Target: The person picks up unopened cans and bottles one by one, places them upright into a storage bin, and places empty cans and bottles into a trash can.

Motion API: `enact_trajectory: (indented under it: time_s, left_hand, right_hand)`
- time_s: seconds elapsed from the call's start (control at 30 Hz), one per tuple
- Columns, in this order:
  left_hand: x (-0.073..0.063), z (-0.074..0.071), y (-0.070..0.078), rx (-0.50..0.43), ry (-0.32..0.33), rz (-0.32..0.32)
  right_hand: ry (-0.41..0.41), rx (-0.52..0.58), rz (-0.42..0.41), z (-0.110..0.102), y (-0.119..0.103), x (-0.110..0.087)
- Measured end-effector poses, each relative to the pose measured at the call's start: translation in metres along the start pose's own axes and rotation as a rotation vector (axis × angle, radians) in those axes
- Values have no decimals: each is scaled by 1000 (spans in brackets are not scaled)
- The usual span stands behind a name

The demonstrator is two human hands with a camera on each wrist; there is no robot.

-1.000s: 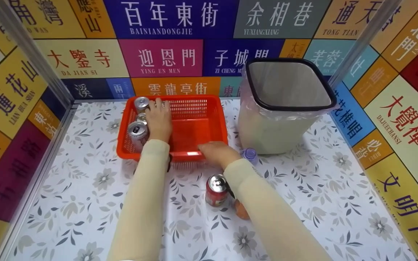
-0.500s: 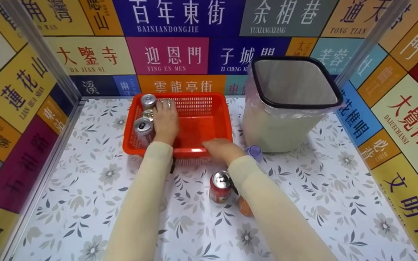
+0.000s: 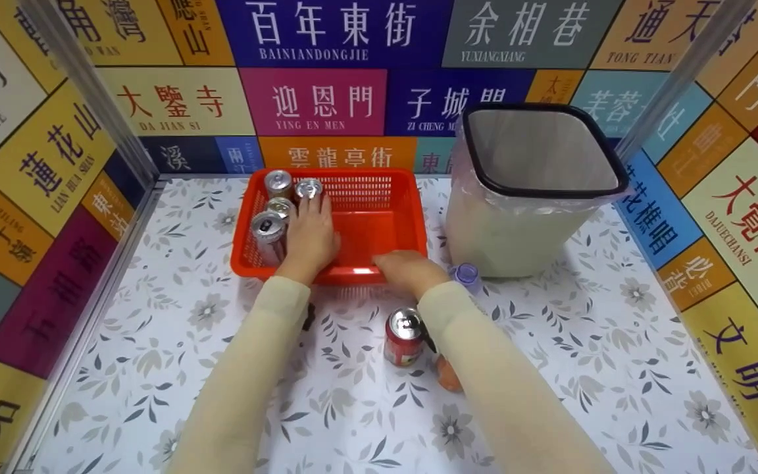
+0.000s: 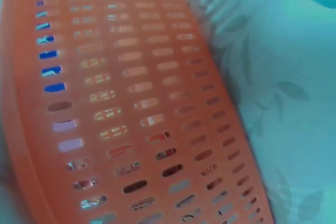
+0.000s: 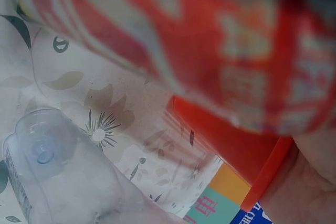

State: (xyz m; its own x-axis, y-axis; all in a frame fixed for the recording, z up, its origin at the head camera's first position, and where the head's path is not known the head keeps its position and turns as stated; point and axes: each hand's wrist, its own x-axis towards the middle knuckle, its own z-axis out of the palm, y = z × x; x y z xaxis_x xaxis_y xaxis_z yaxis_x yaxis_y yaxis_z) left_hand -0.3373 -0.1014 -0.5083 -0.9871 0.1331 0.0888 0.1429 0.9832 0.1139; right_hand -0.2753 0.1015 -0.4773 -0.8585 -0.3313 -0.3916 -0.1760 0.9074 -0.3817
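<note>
Inside the red plastic basket [image 3: 356, 275], my left hand [image 3: 312, 236] reaches in from the front. Its extended fingers touch the near side of an upright drink can [image 3: 309, 187]. Three more cans line the basket's left side, including a silver can [image 3: 269, 230] at the front. My right hand [image 3: 410, 270] holds the basket's front rim near the right corner, with the rim between thumb and fingers in the right wrist view. Perforated basket wall [image 4: 121, 98] fills most of the left wrist view; the left hand is not visible there.
A red can [image 3: 404, 339] stands before the basket, beside an orange-brown object [image 3: 449, 375] partly hidden by the right sleeve. A clear purplish bottle [image 3: 466, 275] is behind the right wrist. The lined waste bin [image 3: 504, 230] stands right of the basket.
My left hand has drawn back slightly toward the front, uncovering the top of the can at its fingertips. The right hand keeps its hold on the rim. The head view has shifted a little.
</note>
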Motion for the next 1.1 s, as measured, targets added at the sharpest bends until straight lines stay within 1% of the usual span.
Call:
enact_trajectory:
  time_s: [0.07,0.1,0.13,0.2,0.27,0.37,0.43,0.53,0.67,0.73,0.87,0.97,1.1]
  left_hand:
    - [-9,-1,0,-33,23,27]
    - [-14,-1,1,-56,42,45]
    - [-19,-1,2,-82,63,66]
    - [-30,-1,4,-150,111,109]
    - [-43,-2,8,-233,147,153]
    - [-63,-5,14,-341,172,199]
    - [-75,-7,18,-397,182,220]
    - [-92,-7,22,-463,220,245]
    - [-115,1,20,-525,293,250]
    - [-127,7,19,-554,322,237]
    - [-149,17,16,-609,355,228]
    - [-160,22,14,-639,368,221]
    - [-171,27,13,-680,366,209]
  right_hand:
    - [4,38,22,0,-1,0]
    - [4,15,11,0,-1,1]
    - [3,31,24,0,-1,1]
    - [-9,-19,-5,0,-1,2]
    - [-18,-102,-59,0,-1,3]
    - [-19,-206,-124,-1,-1,5]
    - [-15,-225,-135,-1,-1,5]
    - [-21,-235,-130,-2,-1,5]
    - [-30,-210,-111,1,-1,3]
    - [-27,-178,-95,2,0,1]
    - [-25,-164,-94,3,3,3]
    - [-15,-223,-143,2,4,6]
    - [6,-252,-195,2,1,9]
